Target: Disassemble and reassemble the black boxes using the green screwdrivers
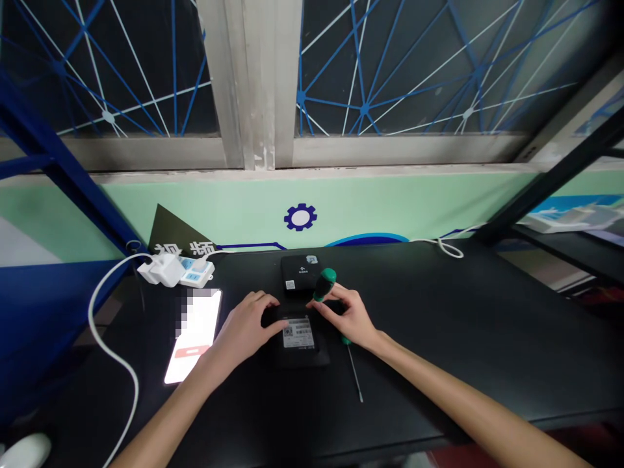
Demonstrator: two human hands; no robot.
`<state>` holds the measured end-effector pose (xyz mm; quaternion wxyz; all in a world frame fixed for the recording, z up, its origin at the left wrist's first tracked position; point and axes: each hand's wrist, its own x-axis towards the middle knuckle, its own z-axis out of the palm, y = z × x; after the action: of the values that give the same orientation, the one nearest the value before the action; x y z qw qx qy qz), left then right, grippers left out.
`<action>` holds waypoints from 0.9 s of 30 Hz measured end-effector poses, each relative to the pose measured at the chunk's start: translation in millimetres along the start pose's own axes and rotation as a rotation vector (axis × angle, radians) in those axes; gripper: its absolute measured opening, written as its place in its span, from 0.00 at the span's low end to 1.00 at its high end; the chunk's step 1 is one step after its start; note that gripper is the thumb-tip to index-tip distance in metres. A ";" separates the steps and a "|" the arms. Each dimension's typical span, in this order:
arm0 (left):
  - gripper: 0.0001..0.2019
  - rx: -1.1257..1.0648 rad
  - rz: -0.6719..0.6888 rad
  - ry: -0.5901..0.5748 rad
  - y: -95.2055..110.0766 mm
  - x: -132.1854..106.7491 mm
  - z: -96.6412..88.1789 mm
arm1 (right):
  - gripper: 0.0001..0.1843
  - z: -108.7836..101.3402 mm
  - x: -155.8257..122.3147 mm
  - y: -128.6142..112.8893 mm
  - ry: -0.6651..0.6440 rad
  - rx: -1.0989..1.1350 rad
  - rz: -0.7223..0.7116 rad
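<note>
A small black box (299, 338) with a white label lies upside down on the black table (439, 325). My left hand (246, 325) rests on its left edge, fingers curled over the rim. My right hand (348, 315) touches its right upper corner with pinched fingers. A screwdriver with a green handle (325, 284) lies under my right hand, its thin shaft (355, 374) pointing toward me. A second black box (301, 273) sits just behind, label side down.
A lit phone (195, 335) lies to the left of my left hand. A white power strip (178, 270) with a plugged adapter and a white cable (104, 338) is at the back left. Another white cable (451, 247) lies at the back right. A wall and window are behind.
</note>
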<state>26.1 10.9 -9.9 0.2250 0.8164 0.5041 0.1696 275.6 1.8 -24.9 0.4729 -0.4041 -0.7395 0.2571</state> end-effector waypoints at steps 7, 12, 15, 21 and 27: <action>0.13 0.005 0.010 0.010 2.7 -0.5 -0.3 | 0.08 -0.4 0.3 -2.1 -0.010 0.039 0.008; 0.14 0.029 0.001 0.010 3.8 -1.3 -0.9 | 0.09 -0.2 0.8 -1.8 0.024 0.074 0.025; 0.14 0.036 0.031 0.016 1.4 -1.3 -0.1 | 0.09 -0.6 1.2 -1.7 0.029 0.078 0.016; 0.15 0.055 0.069 0.020 -2.9 -1.9 0.9 | 0.09 -1.1 1.0 -2.7 -0.008 0.107 0.043; 0.16 0.059 0.077 0.014 -3.8 -2.0 1.0 | 0.10 -0.4 -0.4 -6.3 -0.001 0.129 0.100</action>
<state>22.9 10.4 -12.9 0.1905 0.8402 0.4788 0.1691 273.9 -1.9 -20.1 0.4840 -0.4091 -0.7007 0.3278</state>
